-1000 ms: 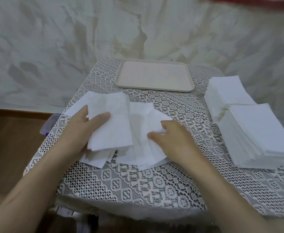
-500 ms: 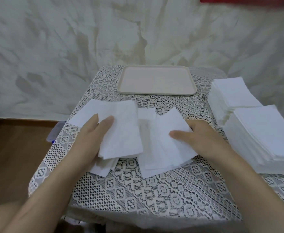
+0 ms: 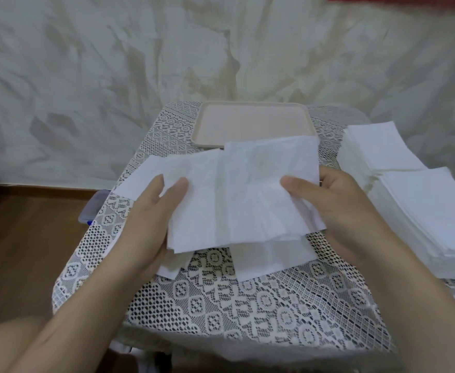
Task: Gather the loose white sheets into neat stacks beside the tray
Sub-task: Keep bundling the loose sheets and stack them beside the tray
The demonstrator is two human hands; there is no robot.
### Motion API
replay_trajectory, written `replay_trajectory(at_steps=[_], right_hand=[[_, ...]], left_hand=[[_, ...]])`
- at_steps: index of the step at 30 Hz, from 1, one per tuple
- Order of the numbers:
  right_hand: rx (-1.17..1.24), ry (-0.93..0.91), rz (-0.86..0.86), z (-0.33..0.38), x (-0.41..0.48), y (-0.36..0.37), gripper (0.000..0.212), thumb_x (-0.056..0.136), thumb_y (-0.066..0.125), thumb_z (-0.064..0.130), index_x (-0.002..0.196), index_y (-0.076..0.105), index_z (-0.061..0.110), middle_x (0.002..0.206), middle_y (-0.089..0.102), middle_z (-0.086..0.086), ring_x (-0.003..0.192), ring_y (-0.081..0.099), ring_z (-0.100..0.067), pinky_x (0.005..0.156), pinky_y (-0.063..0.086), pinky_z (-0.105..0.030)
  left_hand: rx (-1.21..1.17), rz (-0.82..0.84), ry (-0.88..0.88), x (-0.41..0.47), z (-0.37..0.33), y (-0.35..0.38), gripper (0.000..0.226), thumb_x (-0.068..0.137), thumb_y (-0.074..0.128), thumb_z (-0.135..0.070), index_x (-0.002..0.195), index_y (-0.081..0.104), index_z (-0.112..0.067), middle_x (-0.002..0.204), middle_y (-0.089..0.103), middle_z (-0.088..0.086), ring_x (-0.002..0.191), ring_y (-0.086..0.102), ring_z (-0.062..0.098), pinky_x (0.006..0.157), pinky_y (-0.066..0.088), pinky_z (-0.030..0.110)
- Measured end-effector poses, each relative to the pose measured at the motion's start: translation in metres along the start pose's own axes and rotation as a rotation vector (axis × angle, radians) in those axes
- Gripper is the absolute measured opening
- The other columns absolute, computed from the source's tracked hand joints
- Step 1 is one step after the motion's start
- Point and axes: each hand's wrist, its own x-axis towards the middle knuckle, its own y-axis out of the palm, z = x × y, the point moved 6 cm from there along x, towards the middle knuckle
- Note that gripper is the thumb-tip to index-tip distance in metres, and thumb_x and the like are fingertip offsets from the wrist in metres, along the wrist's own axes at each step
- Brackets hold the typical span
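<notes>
Loose white sheets (image 3: 199,200) lie fanned across the middle of the lace-covered table (image 3: 221,300). My left hand (image 3: 151,219) grips the left bundle at its edge, with two digits on top. My right hand (image 3: 339,205) pinches a raised sheet (image 3: 269,170), thumb on top; that sheet overlaps the left bundle and hides the near rim of the beige tray (image 3: 253,119). One more sheet (image 3: 272,257) lies flat under them. Two tall neat stacks stand right of the tray, a far stack (image 3: 379,146) and a near stack (image 3: 431,211).
The table is small and its front edge is close to me. A plastic box with a blue lid (image 3: 91,208) sits on the wooden floor at the table's left side. A pale mottled wall rises behind the tray.
My right hand went from lying flat on the right-hand sheets to pinching them and lifting them up toward the left bundle. My left hand kept its hold on the left bundle.
</notes>
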Motion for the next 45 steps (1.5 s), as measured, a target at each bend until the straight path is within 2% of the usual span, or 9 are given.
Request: replay_trajectory(at_steps=[3, 7, 12, 15, 22, 31, 37, 41, 45], right_hand=[[-0.200, -0.076, -0.001, 0.005, -0.005, 0.016, 0.008, 0.094, 0.070, 0.015, 0.095, 0.077, 0.019, 0.090, 0.080, 0.006, 0.082, 0.077, -0.014, 0.070, 0.063, -0.029], [-0.378, -0.109, -0.076, -0.002, -0.001, 0.026, 0.002, 0.091, 0.074, 0.022, 0.090, 0.075, 0.021, 0.083, 0.077, 0.011, 0.073, 0.072, -0.008, 0.063, 0.056, -0.028], [-0.390, -0.112, -0.082, -0.011, 0.001, 0.039, 0.010, 0.090, 0.074, 0.024, 0.085, 0.073, 0.016, 0.079, 0.075, 0.006, 0.068, 0.070, -0.010, 0.061, 0.054, -0.031], [-0.372, -0.099, -0.053, -0.012, 0.003, 0.044, 0.010, 0.092, 0.073, 0.024, 0.089, 0.074, 0.015, 0.084, 0.076, 0.001, 0.077, 0.073, -0.020, 0.067, 0.059, -0.042], [-0.618, -0.199, -0.104, -0.007, 0.004, 0.028, 0.018, 0.092, 0.070, 0.032, 0.082, 0.066, 0.017, 0.071, 0.068, 0.005, 0.067, 0.062, -0.020, 0.061, 0.045, -0.039], [-0.439, -0.129, -0.025, -0.013, -0.001, 0.036, 0.024, 0.092, 0.075, 0.028, 0.076, 0.068, 0.012, 0.062, 0.069, 0.001, 0.056, 0.060, -0.017, 0.057, 0.038, -0.030], [-0.497, -0.187, -0.059, -0.005, 0.002, 0.037, 0.029, 0.088, 0.077, 0.034, 0.062, 0.065, 0.026, 0.058, 0.060, 0.015, 0.055, 0.049, -0.006, 0.059, 0.036, -0.030], [-0.424, -0.183, -0.015, -0.006, 0.000, 0.040, 0.019, 0.088, 0.078, 0.030, 0.072, 0.073, 0.021, 0.068, 0.070, 0.002, 0.062, 0.062, -0.020, 0.062, 0.042, -0.033], [-0.401, -0.177, -0.017, -0.012, 0.001, 0.047, 0.025, 0.089, 0.078, 0.030, 0.072, 0.071, 0.013, 0.068, 0.069, -0.002, 0.064, 0.060, -0.032, 0.061, 0.041, -0.033]], left_hand=[[-0.017, 0.065, 0.020, -0.006, 0.000, 0.010, 0.040, 0.105, 0.057, -0.030, 0.144, 0.056, -0.022, 0.126, 0.077, -0.001, 0.116, 0.073, 0.022, 0.096, 0.062, 0.044], [0.031, 0.059, 0.006, -0.011, 0.002, 0.017, 0.020, 0.090, 0.062, -0.044, 0.088, 0.075, -0.060, 0.096, 0.080, -0.012, 0.095, 0.068, 0.030, 0.090, 0.053, 0.056], [0.064, 0.107, 0.010, -0.010, 0.007, 0.013, 0.036, 0.098, 0.067, -0.047, 0.130, 0.065, -0.031, 0.116, 0.076, 0.009, 0.079, 0.069, 0.029, 0.040, 0.049, 0.032], [0.048, 0.116, 0.007, -0.009, 0.010, 0.011, 0.046, 0.093, 0.065, -0.039, 0.136, 0.060, -0.024, 0.124, 0.076, 0.005, 0.105, 0.076, 0.025, 0.060, 0.060, 0.030], [0.044, 0.103, -0.007, -0.005, 0.012, 0.007, 0.050, 0.089, 0.066, -0.039, 0.136, 0.060, -0.024, 0.123, 0.077, 0.004, 0.112, 0.075, 0.025, 0.078, 0.060, 0.038], [0.120, 0.123, 0.016, -0.006, 0.014, 0.009, 0.047, 0.092, 0.065, -0.057, 0.134, 0.061, -0.036, 0.122, 0.070, 0.021, 0.081, 0.065, 0.037, 0.057, 0.046, 0.041], [0.071, 0.141, 0.021, -0.005, 0.014, 0.009, 0.046, 0.091, 0.063, -0.055, 0.133, 0.063, -0.036, 0.124, 0.070, 0.020, 0.092, 0.068, 0.040, 0.067, 0.048, 0.054], [0.079, 0.149, 0.011, -0.004, 0.015, 0.008, 0.045, 0.092, 0.063, -0.057, 0.133, 0.063, -0.037, 0.123, 0.067, 0.026, 0.075, 0.064, 0.036, 0.052, 0.044, 0.042], [0.050, 0.141, 0.020, -0.005, 0.013, 0.009, 0.043, 0.099, 0.066, -0.050, 0.138, 0.060, -0.031, 0.127, 0.073, 0.014, 0.111, 0.069, 0.048, 0.090, 0.047, 0.081]])
